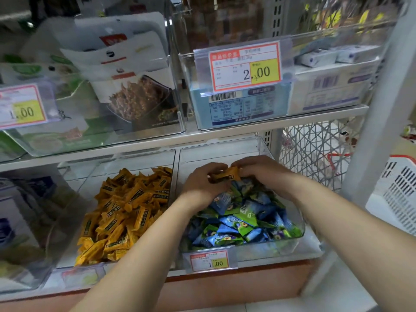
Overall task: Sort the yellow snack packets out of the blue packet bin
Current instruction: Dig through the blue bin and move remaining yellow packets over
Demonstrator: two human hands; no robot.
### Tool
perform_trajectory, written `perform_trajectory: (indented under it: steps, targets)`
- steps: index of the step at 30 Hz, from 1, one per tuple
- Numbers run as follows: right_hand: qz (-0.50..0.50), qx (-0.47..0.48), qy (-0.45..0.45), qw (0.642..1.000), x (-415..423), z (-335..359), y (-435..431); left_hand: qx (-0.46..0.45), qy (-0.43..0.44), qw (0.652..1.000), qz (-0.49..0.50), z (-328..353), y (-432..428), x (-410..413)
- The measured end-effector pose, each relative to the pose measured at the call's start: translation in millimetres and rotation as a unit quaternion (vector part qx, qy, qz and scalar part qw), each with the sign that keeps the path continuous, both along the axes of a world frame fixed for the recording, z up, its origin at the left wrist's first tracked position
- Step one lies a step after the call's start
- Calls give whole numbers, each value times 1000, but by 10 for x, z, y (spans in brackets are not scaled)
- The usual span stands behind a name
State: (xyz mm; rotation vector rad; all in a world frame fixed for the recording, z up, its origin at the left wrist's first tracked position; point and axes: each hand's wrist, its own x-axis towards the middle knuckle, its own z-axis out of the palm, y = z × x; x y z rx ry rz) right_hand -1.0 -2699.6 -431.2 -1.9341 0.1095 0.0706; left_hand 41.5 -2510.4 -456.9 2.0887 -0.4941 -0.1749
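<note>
A clear bin (290, 246) on the lower shelf holds a heap of blue and green snack packets (245, 219). Both my hands are at the back of that heap. A yellow snack packet (227, 174) is pinched between my left hand (202, 183) and my right hand (258, 170), just above the blue packets. Left of this bin, another clear bin (74, 185) is piled with many yellow packets (126, 212). Fingers hide part of the held packet.
A price tag (211, 262) reading 1.00 sits on the blue bin's front. The upper shelf carries clear bins with boxed goods and a 2.00 tag (245, 66). A white basket (396, 197) and wire mesh (315, 152) stand at the right.
</note>
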Motion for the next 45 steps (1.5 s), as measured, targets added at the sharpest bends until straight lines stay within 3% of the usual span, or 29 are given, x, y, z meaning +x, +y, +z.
perform_trajectory:
  steps: [3, 5, 12, 16, 27, 32, 35, 41, 45]
  targets:
    - [40, -57, -12, 998, -70, 34, -23, 17, 1, 1000, 6, 21, 31, -107]
    - [48, -38, -27, 998, -107, 51, -27, 26, -8, 1000, 13, 47, 18, -151]
    - [0, -83, -55, 995, -99, 107, 35, -35, 61, 994, 82, 122, 2, -115]
    - [-22, -98, -61, 993, -85, 93, 37, -22, 56, 993, 99, 118, 99, -80]
    - [-55, -32, -63, 996, -63, 88, 120, -4, 21, 991, 133, 217, 82, -119]
    - [-74, 63, -83, 992, -98, 131, 209, -185, 96, 964, 165, 305, 86, -168]
    - [-86, 63, -106, 989, -130, 144, 299, -214, 102, 957, 165, 339, 93, -202]
    - [-1, 19, -122, 992, -159, 143, 470, -204, 75, 965, 144, 372, 69, -259]
    - [51, -115, -140, 982, -136, 170, 306, -148, 4, 977, 154, 419, 247, -225]
